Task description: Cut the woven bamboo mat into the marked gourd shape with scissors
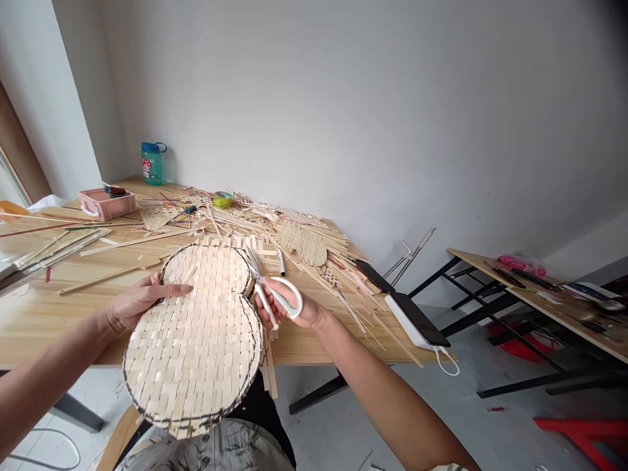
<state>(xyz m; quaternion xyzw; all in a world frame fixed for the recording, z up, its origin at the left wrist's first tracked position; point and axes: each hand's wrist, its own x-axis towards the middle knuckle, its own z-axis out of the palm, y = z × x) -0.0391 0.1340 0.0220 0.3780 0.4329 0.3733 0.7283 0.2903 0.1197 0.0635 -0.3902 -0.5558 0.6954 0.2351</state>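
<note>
A woven bamboo panel (196,340), gourd-shaped with a dark line drawn round its edge, is tilted over the table's front edge and my lap. My left hand (142,297) grips its left rim, thumb lying on top and the other fingers hidden beneath. Scissors (267,294) with white handles are in my right hand (289,304), at the notch on the panel's right side. Their blades point up and away along the right edge. Loose strip ends stick out past the outline at the top and lower right.
Loose bamboo strips (235,219) cover the back of the wooden table (132,261). Smaller woven pieces (303,243), a marker (281,261), green tape (222,199), a pink basket (108,205) and a blue-lidded bottle (152,163) lie or stand there. A black device (419,317) with a white cable sits at the right edge.
</note>
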